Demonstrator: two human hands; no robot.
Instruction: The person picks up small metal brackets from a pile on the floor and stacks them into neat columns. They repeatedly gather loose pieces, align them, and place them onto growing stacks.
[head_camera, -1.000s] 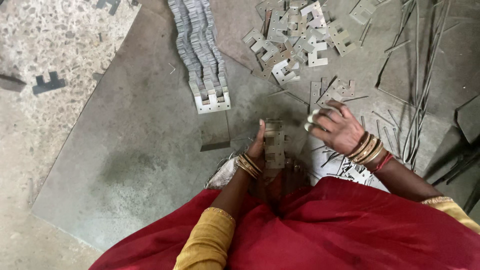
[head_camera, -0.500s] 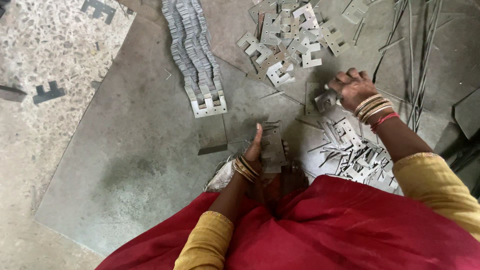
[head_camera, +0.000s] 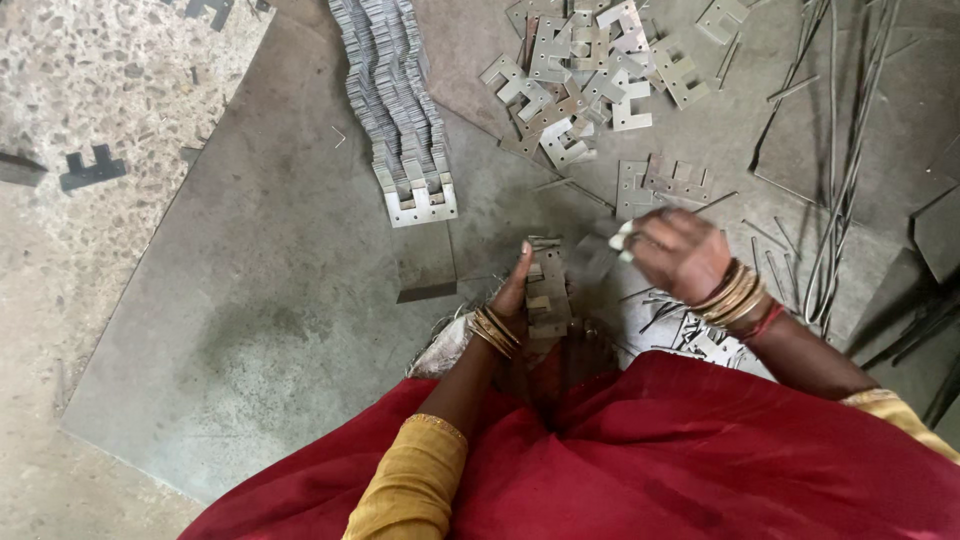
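Red cloth over the lap at the near edge, yellow sleeve on the left arm. Bangles on both wrists.

Left hand upright beside a small upright stack of stamped metal plates, fingers flat against its left side, steadying rather than gripping; stack rests on the grey metal sheet just ahead of the knees.

Right hand just right of the stack, fingers closed on a single thin metal plate, blurred, held low between hand and stack. Cannot tell whether plate touches stack.

Thin metal strips and offcuts scattered under and behind the right wrist.

Farther out, centre: long overlapping row of E-shaped plates lying on the sheet, running away toward the top edge. To its right, loose heap of similar plates, unsorted. Long thin rods along the right side.

Far left: speckled stone floor with one dark E-shaped piece lying alone.
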